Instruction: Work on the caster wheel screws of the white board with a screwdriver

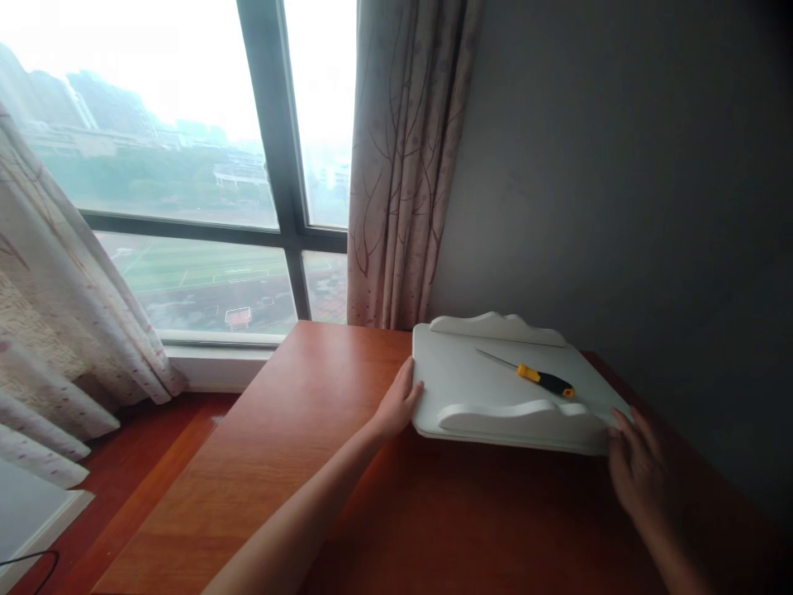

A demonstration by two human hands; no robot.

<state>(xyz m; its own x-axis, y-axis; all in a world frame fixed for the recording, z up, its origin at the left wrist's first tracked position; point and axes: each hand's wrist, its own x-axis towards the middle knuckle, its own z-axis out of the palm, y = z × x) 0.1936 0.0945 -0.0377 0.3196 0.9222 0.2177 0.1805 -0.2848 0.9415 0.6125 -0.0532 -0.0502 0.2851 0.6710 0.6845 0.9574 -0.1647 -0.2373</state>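
Observation:
A white board (458, 372) with rounded corners is held between my two hands over the wooden table. My left hand (397, 403) grips its left edge, thumb on top. At the right front corner, my right hand (635, 459) grips the board, its fingers over the edge. Two white wavy-edged pieces lie on the board, the far piece (496, 328) along the back and the near piece (511, 416) along the front. Between them rests a screwdriver (545, 380) with a yellow and black handle, its shaft pointing back left. The board's underside is hidden.
The reddish-brown table (297, 413) stretches below and to the left of the board. A grey wall (607, 182) stands close behind and to the right. A patterned curtain (405, 165) hangs beside the window (186, 273) at the back left.

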